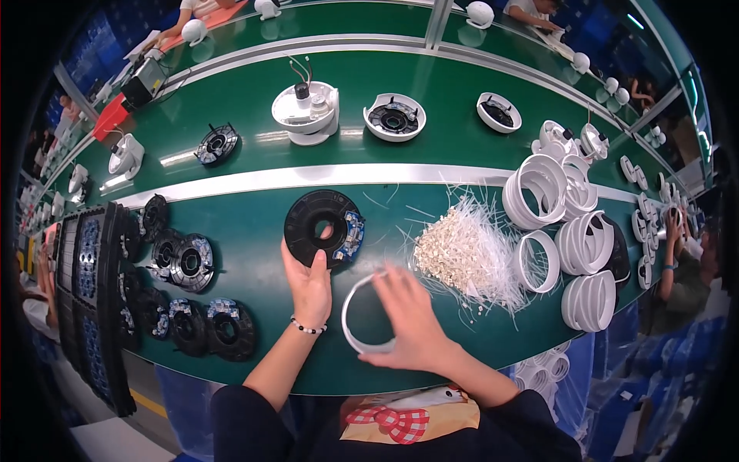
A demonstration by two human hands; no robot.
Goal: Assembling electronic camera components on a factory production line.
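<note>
My left hand (309, 285) is closed on the lower edge of a black round plastic plate (305, 223) with a hole in its middle. A blue circuit board (353, 236) sits along the plate's right side, and a fingertip shows through the hole. Just below and to the right, my right hand (408, 319) grips a white plastic ring (348, 314) by its right side; the fingers are slightly blurred. Ring and plate are apart. The ring stands over the green table (323, 369) near its front edge.
Several black plates with boards (229, 327) lie at left beside a black tray rack (92, 285). A heap of white plastic strips (469, 250) lies right of centre. White rings (589, 300) are stacked further right. Behind, a green conveyor belt (454, 115) carries a white housing (304, 112).
</note>
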